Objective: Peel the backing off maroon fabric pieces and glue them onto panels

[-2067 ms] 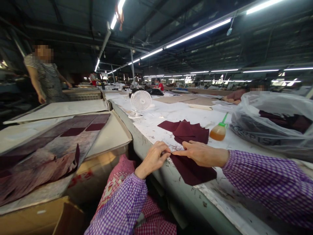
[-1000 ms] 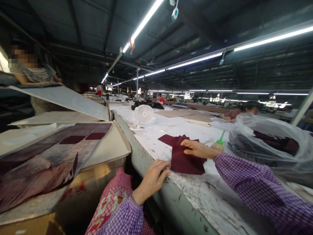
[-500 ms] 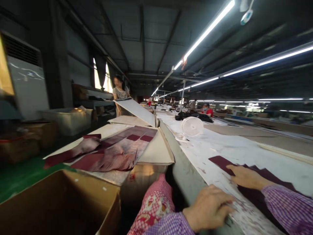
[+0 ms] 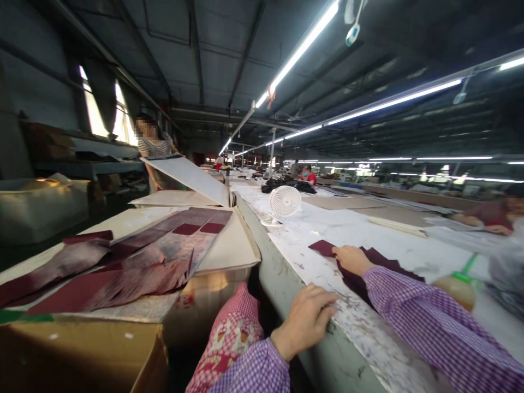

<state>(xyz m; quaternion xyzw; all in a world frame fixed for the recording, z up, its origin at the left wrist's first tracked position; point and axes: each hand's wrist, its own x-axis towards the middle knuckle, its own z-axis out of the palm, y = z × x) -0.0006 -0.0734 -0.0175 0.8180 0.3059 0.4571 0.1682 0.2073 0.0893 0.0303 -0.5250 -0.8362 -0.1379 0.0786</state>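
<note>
My right hand (image 4: 352,259) is on a dark maroon sheet piece (image 4: 322,248) lying on the white-topped table, its fingers closed at the piece's edge. More dark maroon pieces (image 4: 387,262) with jagged edges spread under and behind that hand. My left hand (image 4: 306,315) rests at the table's near edge, fingers loosely bent and thumb apart, holding nothing. To the left, maroon pieces (image 4: 135,273), some with a pale, scuffed-looking side, lie overlapped on a board. Whether they are leather or cloth I cannot tell.
A small white fan (image 4: 285,202) stands on the long table (image 4: 282,284). An open cardboard box (image 4: 82,349) is at the lower left. A co-worker (image 4: 153,144) holds a tilted pale board (image 4: 190,173). Another person's arm (image 4: 475,215) reaches in at right, near a green-topped container (image 4: 460,286).
My view has turned right, so everything shifts left. The person at right and the green-topped container have come into view. My right hand is still on the maroon pieces.
</note>
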